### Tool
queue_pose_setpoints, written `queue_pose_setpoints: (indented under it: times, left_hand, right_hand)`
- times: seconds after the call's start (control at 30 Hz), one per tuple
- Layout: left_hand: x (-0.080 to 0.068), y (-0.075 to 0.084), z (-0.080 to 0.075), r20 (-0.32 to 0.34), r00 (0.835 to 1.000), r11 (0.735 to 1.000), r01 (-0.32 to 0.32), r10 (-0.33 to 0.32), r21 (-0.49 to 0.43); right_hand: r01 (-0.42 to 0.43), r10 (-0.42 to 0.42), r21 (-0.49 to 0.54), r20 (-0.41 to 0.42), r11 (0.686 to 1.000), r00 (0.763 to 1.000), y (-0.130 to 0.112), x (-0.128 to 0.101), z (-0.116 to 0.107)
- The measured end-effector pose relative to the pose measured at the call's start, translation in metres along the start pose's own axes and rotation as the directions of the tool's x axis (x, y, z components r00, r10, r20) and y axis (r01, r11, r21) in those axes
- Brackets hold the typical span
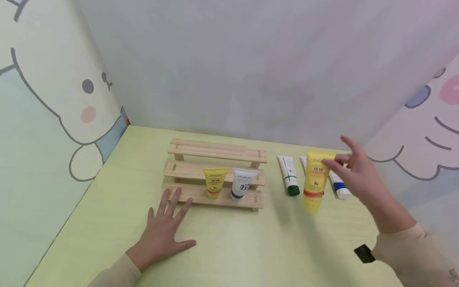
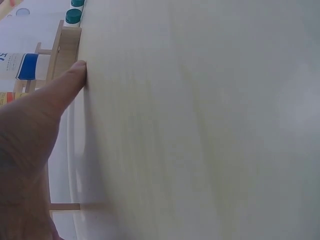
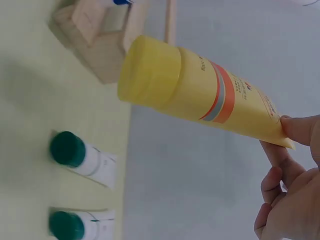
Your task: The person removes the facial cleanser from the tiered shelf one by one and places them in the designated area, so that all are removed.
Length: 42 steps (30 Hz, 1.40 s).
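A yellow squeeze tube [image 1: 315, 181] with a red band hangs from my right hand [image 1: 358, 171], which pinches its flat end between thumb and finger, cap downward, above the table. In the right wrist view the tube [image 3: 200, 92] points its yellow cap toward the wooden rack. My left hand [image 1: 161, 231] rests with fingers spread, its fingertips at the lowest step of the three-step wooden rack [image 1: 215, 199]. On that step stand a smaller yellow tube [image 1: 216, 181] and a white tube with a blue band [image 1: 244, 183], both upright on their caps.
Right of the rack a white tube with a green cap [image 1: 289, 175] lies on the table [image 1: 222, 247]. A white and blue tube [image 1: 338, 185] lies farther right, and another green-capped tube [image 3: 67, 225] is partly hidden in the head view. A pale wall [image 1: 233, 71] rises behind.
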<state>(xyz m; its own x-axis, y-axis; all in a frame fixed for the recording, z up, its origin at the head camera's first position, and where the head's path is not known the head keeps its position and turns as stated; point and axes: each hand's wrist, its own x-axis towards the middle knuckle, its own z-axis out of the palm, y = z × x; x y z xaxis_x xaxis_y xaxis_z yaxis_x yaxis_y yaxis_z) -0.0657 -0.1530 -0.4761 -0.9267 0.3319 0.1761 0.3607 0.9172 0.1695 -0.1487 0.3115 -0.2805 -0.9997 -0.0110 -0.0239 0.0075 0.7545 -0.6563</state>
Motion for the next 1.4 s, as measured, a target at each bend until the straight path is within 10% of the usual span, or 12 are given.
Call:
queue_pose_setpoints:
  times: [0.77,1.4]
  left_hand:
    - [0.005,0.000,0.000,0.075,0.997,0.999,0.030,-0.031,0.014]
    - [0.005,0.000,0.001,0.082,0.996,0.999,0.030,-0.032,0.020]
  right_hand:
    - [-0.261,0.261,-0.032,0.229,0.965,0.938,0.095,-0.036,0.112]
    - [-0.250,0.297,-0.256,0.166,0.934,0.940,0.094,-0.044,0.106]
